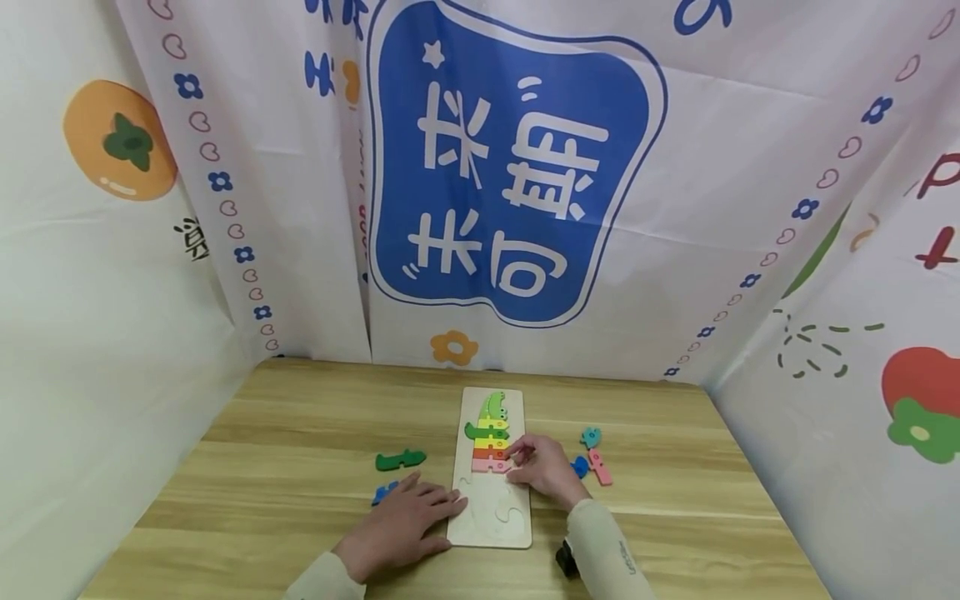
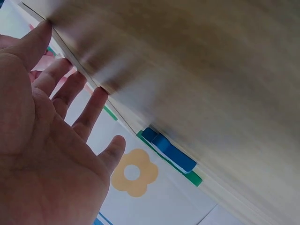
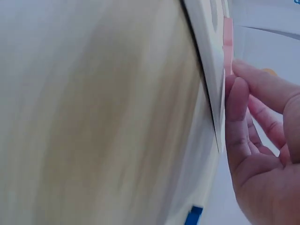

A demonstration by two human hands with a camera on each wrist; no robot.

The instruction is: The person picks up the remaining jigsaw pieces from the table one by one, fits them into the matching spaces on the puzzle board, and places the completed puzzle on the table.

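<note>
Presently, a pink segment [image 1: 487,467] is held on a crocodile puzzle board [image 1: 487,533].
In the head view, the segment is seen against the red one [image 1: 487,455], full seating unconfirmed; the board's left edge is touched by the left hand [image 1: 405,521]. In the left wrist view, those fingers are spread, nothing gripped. In the right wrist view, the segment's end is apparently pinched between thumb and forefinger of the right hand [image 3: 260,171]. Handling is judged light, stiff, smooth; side edges are recommended for grip.
</note>
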